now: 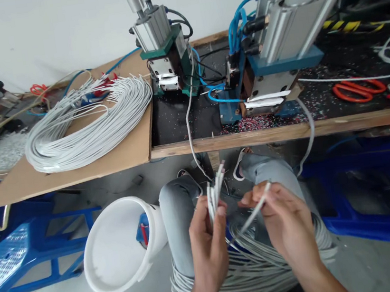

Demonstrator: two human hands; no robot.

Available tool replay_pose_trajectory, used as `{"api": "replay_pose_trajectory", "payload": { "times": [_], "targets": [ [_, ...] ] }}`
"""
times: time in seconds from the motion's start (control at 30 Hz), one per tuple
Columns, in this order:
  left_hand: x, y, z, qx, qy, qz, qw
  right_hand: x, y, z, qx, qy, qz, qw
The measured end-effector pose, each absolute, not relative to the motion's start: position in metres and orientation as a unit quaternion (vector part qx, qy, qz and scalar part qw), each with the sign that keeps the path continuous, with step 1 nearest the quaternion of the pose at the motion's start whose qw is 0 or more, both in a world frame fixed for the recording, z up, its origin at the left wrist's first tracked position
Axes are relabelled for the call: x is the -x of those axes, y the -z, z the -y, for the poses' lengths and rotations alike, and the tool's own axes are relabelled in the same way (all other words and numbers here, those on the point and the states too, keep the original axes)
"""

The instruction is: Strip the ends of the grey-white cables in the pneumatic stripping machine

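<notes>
My left hand (209,240) is closed around a small bunch of white cable ends (215,189), which point up between thumb and fingers. In my right hand (284,220) a single white cable (257,208) is pinched, its tip sticking up past the fingers and its length slanting down toward the left. Both hands are held over my lap, a short way apart. Across my thighs lies a large coil of grey-white cable (248,278), partly covered by my hands and forearms.
A bench with a wooden edge (286,131) bears two pneumatic machines (164,49) (277,58). Another cable coil (88,126) rests on cardboard (134,149). Orange-handled scissors (358,90) lie right. A white bucket (119,252) and blue stools (26,254) (376,189) stand on the floor.
</notes>
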State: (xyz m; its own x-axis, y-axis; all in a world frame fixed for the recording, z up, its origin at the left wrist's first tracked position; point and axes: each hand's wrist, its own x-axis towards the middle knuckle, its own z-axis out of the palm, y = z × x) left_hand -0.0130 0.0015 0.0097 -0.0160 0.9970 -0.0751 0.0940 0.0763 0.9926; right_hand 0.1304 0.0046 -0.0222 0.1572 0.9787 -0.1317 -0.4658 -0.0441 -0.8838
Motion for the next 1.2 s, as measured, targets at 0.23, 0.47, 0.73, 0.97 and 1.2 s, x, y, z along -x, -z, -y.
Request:
{"api": "replay_pose_trajectory", "payload": {
  "times": [0.23,0.47,0.73,0.97,1.2],
  "targets": [
    [0.010,-0.019,-0.002,-0.506,-0.395,-0.542,0.542,-0.129,0.031,0.021,0.396,-0.678,0.370,0.497],
    [0.010,-0.022,-0.001,-0.514,-0.406,-0.546,0.523,-0.123,0.028,0.019,0.413,-0.651,0.408,0.488],
    [0.013,-0.022,-0.004,-0.560,-0.383,-0.555,0.482,-0.131,0.015,0.015,0.471,-0.542,0.556,0.418],
    [0.021,-0.023,-0.013,-0.661,-0.304,-0.502,0.468,-0.161,0.005,0.010,0.439,-0.344,0.774,0.300],
    [0.019,-0.019,-0.014,-0.603,-0.312,-0.520,0.518,-0.158,0.011,0.010,0.464,-0.427,0.702,0.330]
  ]
}}
